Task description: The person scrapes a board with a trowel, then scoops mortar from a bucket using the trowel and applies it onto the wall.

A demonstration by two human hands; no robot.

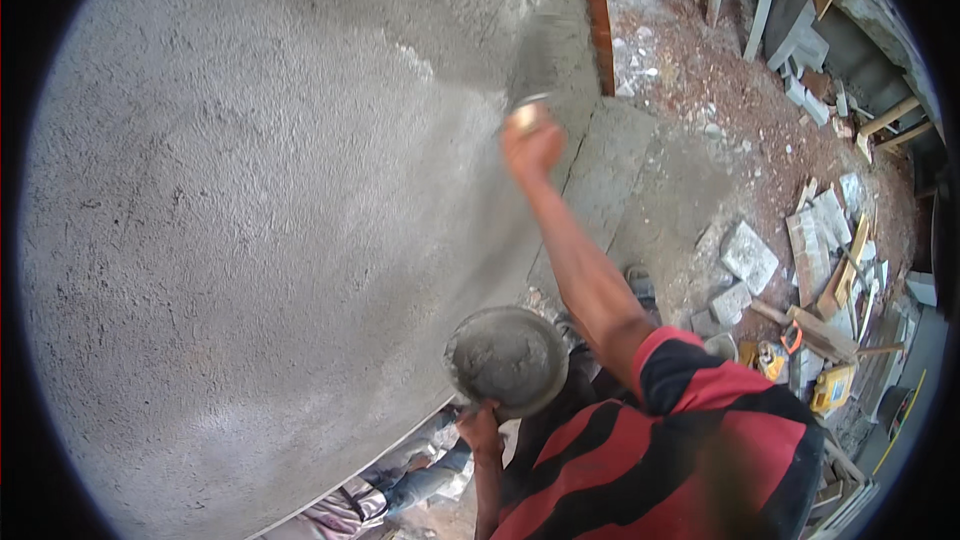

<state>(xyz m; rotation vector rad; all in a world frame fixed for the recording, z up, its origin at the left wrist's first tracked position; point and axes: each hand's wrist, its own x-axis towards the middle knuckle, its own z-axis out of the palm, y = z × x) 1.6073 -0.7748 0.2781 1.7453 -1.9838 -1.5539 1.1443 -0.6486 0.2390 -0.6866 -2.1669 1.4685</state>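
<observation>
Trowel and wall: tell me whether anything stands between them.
Nothing visible does. The right hand presses the trowel flat against the plastered wall; the left hand holds the mortar pan lower down.

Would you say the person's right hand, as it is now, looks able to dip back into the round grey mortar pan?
Probably yes: the right hand is at the plastered wall, and nothing lies between it and the mortar pan held by the left hand.

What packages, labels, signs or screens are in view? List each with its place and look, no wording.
Yellow box-like object: on the ground at lower right among the rubble, squarish, yellow with a dark patch; too small to tell whether it is a package.
No sign, label or screen shows on the plastered wall or elsewhere.
</observation>
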